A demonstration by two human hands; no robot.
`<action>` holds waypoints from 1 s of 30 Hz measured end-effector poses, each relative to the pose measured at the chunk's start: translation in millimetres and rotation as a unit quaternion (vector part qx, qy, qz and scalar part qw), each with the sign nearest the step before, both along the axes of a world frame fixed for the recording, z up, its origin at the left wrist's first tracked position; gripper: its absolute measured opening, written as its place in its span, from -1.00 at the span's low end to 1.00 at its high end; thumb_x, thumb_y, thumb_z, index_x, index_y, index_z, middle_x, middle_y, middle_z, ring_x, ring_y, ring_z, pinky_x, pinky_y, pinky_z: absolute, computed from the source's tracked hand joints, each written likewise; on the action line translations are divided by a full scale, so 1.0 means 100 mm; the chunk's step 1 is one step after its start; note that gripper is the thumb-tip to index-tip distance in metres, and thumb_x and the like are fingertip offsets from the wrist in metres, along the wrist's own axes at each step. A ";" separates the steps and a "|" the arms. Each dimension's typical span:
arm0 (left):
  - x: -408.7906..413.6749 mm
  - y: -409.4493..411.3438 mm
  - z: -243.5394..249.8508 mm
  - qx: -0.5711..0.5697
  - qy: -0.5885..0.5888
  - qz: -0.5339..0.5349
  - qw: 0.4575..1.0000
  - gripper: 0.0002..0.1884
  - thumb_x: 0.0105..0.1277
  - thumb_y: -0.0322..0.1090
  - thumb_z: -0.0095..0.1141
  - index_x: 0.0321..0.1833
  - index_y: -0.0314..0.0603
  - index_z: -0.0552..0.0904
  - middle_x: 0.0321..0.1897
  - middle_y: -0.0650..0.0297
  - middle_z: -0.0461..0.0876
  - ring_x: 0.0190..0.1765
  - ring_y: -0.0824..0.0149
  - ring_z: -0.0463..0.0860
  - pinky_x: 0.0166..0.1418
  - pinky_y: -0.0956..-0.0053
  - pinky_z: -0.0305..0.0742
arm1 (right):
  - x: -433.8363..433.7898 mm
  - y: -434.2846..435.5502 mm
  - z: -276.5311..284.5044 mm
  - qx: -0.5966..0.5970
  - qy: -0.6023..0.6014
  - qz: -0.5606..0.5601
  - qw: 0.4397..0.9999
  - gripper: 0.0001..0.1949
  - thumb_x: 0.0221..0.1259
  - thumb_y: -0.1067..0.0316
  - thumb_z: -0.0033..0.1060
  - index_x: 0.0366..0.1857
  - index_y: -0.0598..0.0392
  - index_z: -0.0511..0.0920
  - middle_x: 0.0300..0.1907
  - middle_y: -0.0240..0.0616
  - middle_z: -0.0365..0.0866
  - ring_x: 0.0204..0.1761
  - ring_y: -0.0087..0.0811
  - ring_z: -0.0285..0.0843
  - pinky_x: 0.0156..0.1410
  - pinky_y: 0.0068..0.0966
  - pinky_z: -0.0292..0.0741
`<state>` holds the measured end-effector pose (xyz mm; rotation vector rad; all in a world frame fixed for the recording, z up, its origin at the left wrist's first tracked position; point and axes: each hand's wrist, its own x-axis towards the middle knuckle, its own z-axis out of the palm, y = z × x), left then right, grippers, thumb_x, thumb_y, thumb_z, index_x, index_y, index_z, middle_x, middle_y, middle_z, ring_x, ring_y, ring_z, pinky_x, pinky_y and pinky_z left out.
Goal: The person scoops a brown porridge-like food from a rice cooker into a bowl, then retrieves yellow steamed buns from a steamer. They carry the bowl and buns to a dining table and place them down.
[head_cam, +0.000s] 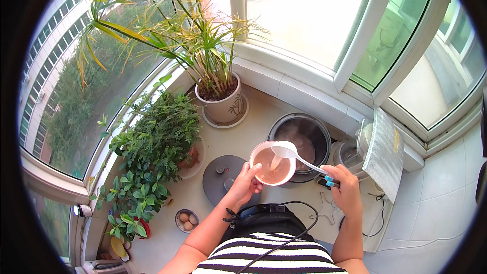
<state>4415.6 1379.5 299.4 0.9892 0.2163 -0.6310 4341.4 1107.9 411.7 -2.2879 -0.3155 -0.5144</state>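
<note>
My left hand grips the left rim of a white bowl holding brownish-pink porridge or soup. In my right hand is the handle of a white ladle, its head tilted over the bowl, with liquid pouring down from it. Just behind the bowl stands a steaming cooker pot with a dark inside and more of the same liquid. The bowl hides part of the pot's near left side. A round grey pot lid lies on the counter, partly behind my left forearm.
A small bowl of several eggs stands left of my forearm. Leafy plants line the left window, and a tall potted plant fills the corner. Right of the pot are clear containers, a silvery panel and a dark cord.
</note>
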 end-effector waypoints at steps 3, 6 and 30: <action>-0.01 0.01 -0.02 -0.002 0.001 -0.001 1.000 -0.61 0.43 -0.01 0.16 0.01 -0.06 0.31 -0.41 0.29 0.52 -0.59 0.49 0.49 -0.58 0.64 0.35 | 0.01 -0.01 -0.07 0.097 0.106 -0.086 0.986 -0.71 0.24 0.65 0.08 -0.01 0.15 0.64 -0.50 -0.32 0.57 -0.52 -0.59 0.48 -0.42 -0.57 0.38; -0.02 0.03 -0.04 0.004 -0.003 0.002 1.000 -0.62 0.44 -0.02 0.16 0.01 -0.06 0.31 -0.41 0.28 0.52 -0.59 0.48 0.50 -0.58 0.63 0.36 | 0.14 -0.12 -0.23 0.219 0.155 -0.146 0.952 -0.77 0.31 0.54 0.07 -0.02 0.17 0.64 -0.54 -0.31 0.57 -0.52 -0.57 0.50 -0.41 -0.53 0.41; -0.17 0.15 -0.08 -0.004 0.007 0.025 1.000 -0.66 0.46 -0.10 0.12 0.04 -0.07 0.31 -0.39 0.28 0.52 -0.57 0.47 0.49 -0.57 0.61 0.31 | 1.54 0.23 -1.44 -0.213 0.238 -0.180 0.931 -0.84 0.10 0.47 0.10 -0.41 0.29 0.68 -0.33 0.20 0.71 -0.19 0.12 0.74 -0.04 -0.08 0.66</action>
